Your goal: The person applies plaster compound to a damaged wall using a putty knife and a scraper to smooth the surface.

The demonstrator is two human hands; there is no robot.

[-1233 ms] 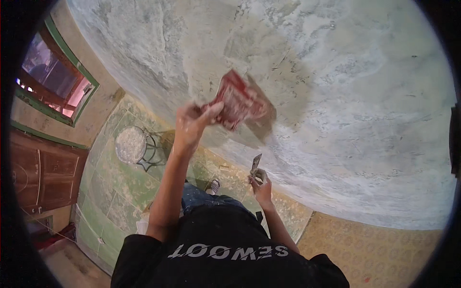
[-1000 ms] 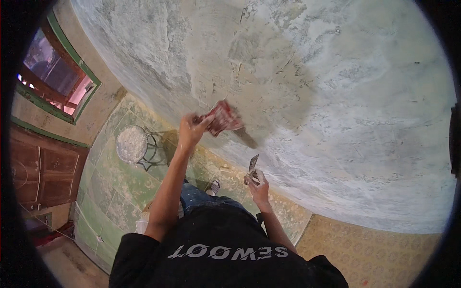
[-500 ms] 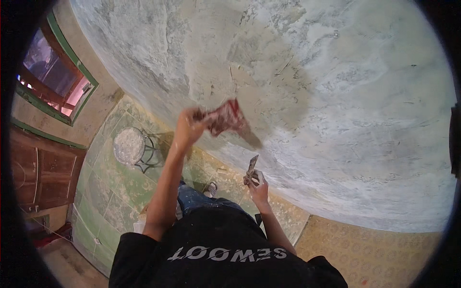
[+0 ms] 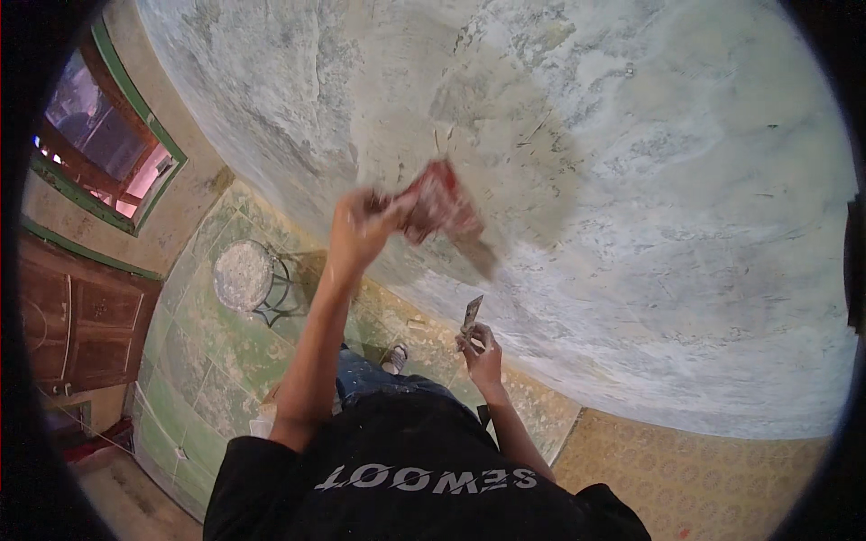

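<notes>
My left hand (image 4: 359,233) is closed around the near end of a red, plaster-smeared spreader (image 4: 442,206). The spreader is blurred by motion, and its broad part is held out in front of the grey plastered wall (image 4: 649,216). Whether it touches the wall I cannot tell. Lower and to the right, my right hand (image 4: 485,359) grips a small putty knife (image 4: 472,312) with a dirty blade pointing up, away from me. That blade is apart from the spreader. Shadows of the left arm and spreader fall on the wall.
A round stool (image 4: 244,276) with a plaster-spattered top and dark metal legs stands on the green tiled floor (image 4: 194,379) to the left. Beyond it are a wooden door (image 4: 99,320) and a green-framed window (image 4: 108,135). Yellow patterned flooring (image 4: 695,478) lies at the lower right.
My left hand has shifted slightly right, and the spreader in it has swung up and to the right. The putty knife in my right hand has dropped a little and tilted slightly.
</notes>
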